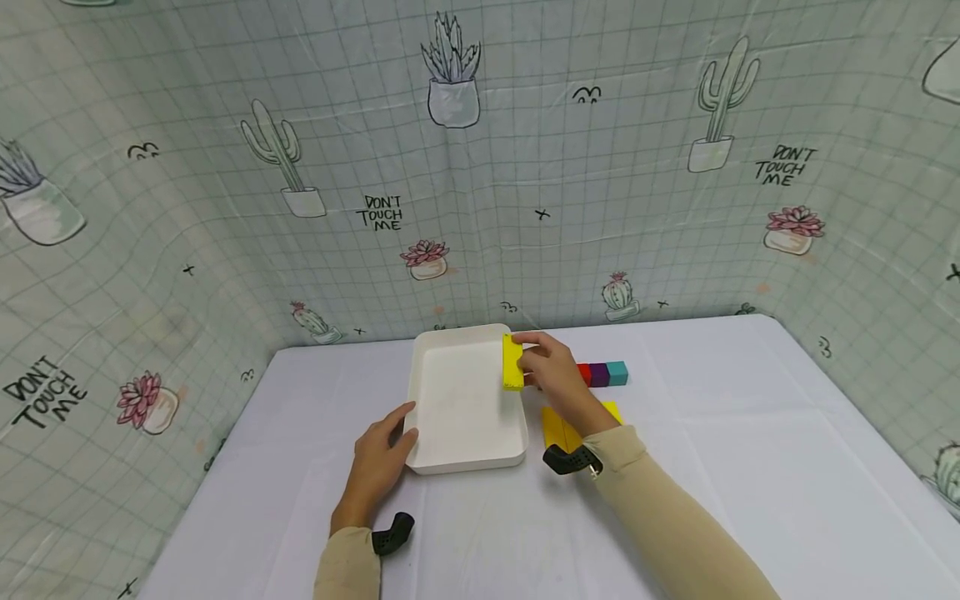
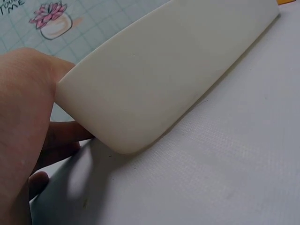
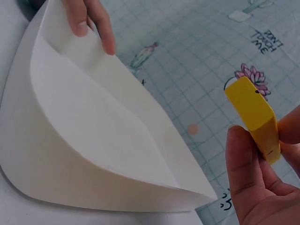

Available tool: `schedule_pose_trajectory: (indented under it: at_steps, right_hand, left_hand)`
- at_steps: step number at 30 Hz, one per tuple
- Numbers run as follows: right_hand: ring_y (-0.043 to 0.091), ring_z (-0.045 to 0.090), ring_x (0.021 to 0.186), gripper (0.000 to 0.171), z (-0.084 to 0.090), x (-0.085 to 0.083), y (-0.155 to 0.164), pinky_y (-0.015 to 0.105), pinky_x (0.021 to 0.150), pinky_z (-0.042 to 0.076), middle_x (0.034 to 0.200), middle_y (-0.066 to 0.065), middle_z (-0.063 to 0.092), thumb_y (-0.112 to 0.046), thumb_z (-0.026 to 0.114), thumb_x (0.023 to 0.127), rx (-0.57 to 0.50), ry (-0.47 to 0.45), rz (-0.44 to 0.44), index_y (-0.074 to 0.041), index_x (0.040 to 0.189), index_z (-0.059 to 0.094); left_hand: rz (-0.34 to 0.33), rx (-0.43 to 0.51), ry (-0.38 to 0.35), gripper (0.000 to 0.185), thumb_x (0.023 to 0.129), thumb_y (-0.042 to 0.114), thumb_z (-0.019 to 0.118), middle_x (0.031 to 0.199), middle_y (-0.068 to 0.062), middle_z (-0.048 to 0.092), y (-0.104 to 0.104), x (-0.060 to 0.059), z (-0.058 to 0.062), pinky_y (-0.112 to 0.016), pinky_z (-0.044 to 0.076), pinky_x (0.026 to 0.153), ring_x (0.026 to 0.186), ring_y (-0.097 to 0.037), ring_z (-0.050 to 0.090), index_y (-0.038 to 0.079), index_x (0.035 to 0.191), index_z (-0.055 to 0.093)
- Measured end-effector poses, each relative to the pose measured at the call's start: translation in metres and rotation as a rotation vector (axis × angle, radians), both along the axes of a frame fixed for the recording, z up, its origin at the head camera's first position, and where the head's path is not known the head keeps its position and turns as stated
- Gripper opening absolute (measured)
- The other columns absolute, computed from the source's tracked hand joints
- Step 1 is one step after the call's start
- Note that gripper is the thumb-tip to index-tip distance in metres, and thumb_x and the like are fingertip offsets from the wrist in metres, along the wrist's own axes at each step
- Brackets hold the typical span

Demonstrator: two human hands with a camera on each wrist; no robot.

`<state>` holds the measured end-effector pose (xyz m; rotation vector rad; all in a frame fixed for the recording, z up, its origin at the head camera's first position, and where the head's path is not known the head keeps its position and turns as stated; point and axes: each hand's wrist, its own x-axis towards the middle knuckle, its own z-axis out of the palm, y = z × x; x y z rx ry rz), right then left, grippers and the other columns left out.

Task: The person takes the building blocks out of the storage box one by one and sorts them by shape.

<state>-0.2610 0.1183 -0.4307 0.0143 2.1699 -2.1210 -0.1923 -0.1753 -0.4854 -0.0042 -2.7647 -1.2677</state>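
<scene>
A shallow white tray [image 1: 468, 396] lies on the table. My left hand [image 1: 378, 458] holds its left wall, with thumb and index finger over the rim and the other fingers outside, as the left wrist view [image 2: 23, 103] of the hand shows. My right hand [image 1: 555, 371] pinches a long yellow block [image 1: 512, 362] between thumb and fingers, held up over the tray's right rim. The right wrist view shows the same yellow block [image 3: 255, 112] raised beside the tray wall [image 3: 93, 183].
Right of the tray, more yellow blocks [image 1: 557, 429] lie partly hidden under my right wrist. Behind them stands a row with red [image 1: 583, 375], purple [image 1: 598, 375] and teal [image 1: 617, 373] blocks. A patterned cloth [image 1: 510, 167] hangs behind the white table [image 1: 720, 400].
</scene>
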Motion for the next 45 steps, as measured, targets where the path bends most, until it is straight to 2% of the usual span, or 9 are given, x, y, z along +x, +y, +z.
schedule_pose_trajectory:
  at_steps: [5,9,17,23,27,37,42,45]
  right_hand:
    - [0.031,0.058,0.108,0.039,0.001,0.010,0.008,0.038,0.095,0.053,0.135,0.009,0.056,-0.012,0.054,0.094,0.003,0.009,0.014,-0.017,0.133,0.059]
    - [0.030,0.060,0.111,0.039,0.003,0.017,0.016,0.039,0.097,0.052,0.136,0.009,0.056,-0.012,0.053,0.096,0.026,0.017,0.008,-0.018,0.134,0.058]
    - [0.031,0.058,0.102,0.038,0.004,0.022,0.036,0.036,0.091,0.055,0.128,0.013,0.058,-0.011,0.054,0.097,0.055,0.046,-0.008,-0.014,0.134,0.058]
    - [0.032,0.060,0.097,0.039,-0.004,0.027,0.052,0.036,0.086,0.056,0.123,0.016,0.061,-0.011,0.053,0.096,0.097,0.052,0.003,-0.010,0.135,0.058]
    - [0.032,0.060,0.098,0.039,-0.009,0.030,0.061,0.036,0.085,0.057,0.124,0.017,0.060,-0.011,0.053,0.096,0.126,0.045,0.007,-0.010,0.135,0.059]
    - [0.034,0.053,0.110,0.044,-0.022,0.041,0.099,0.030,0.086,0.056,0.139,0.020,0.050,-0.010,0.054,0.097,0.149,0.019,-0.018,-0.006,0.141,0.053]
    - [0.032,0.054,0.106,0.047,-0.025,0.047,0.118,0.028,0.083,0.056,0.134,0.022,0.049,-0.007,0.054,0.097,0.117,0.013,-0.057,-0.003,0.144,0.049]
    - [0.030,0.056,0.101,0.049,-0.026,0.050,0.127,0.028,0.082,0.057,0.130,0.024,0.050,-0.007,0.054,0.097,0.134,0.006,-0.065,-0.003,0.146,0.047]
  left_hand:
    - [0.002,-0.002,-0.003,0.048,0.098,0.024,0.061,0.144,-0.013,0.055,0.000,0.001,0.001,-0.058,0.033,0.111,0.136,-0.037,0.045,0.021,0.145,0.056]
    - [0.001,-0.005,-0.005,0.048,0.098,0.023,0.061,0.143,-0.013,0.056,-0.002,0.002,0.000,-0.059,0.033,0.111,0.137,-0.038,0.044,0.021,0.145,0.056]
    - [0.009,0.005,-0.002,0.048,0.098,0.023,0.061,0.143,-0.013,0.056,-0.003,0.002,0.000,-0.060,0.033,0.111,0.137,-0.038,0.044,0.021,0.146,0.055]
    - [0.007,0.006,-0.023,0.048,0.098,0.023,0.061,0.144,-0.013,0.055,-0.002,0.002,-0.003,-0.060,0.033,0.110,0.137,-0.039,0.043,0.022,0.146,0.055]
    - [0.016,0.006,-0.031,0.049,0.098,0.023,0.061,0.144,-0.013,0.055,-0.002,0.004,-0.003,-0.060,0.033,0.111,0.137,-0.039,0.043,0.022,0.146,0.055]
    - [0.001,-0.003,-0.018,0.047,0.099,0.025,0.061,0.142,-0.012,0.057,0.001,0.003,-0.003,-0.060,0.034,0.110,0.136,-0.038,0.044,0.024,0.146,0.055]
    - [-0.005,-0.004,-0.006,0.047,0.099,0.024,0.061,0.142,-0.012,0.057,0.001,0.002,0.000,-0.059,0.034,0.110,0.136,-0.038,0.045,0.023,0.145,0.056]
    - [-0.005,-0.001,-0.002,0.047,0.098,0.023,0.061,0.142,-0.012,0.057,0.001,0.002,0.001,-0.059,0.035,0.110,0.136,-0.038,0.045,0.022,0.145,0.056]
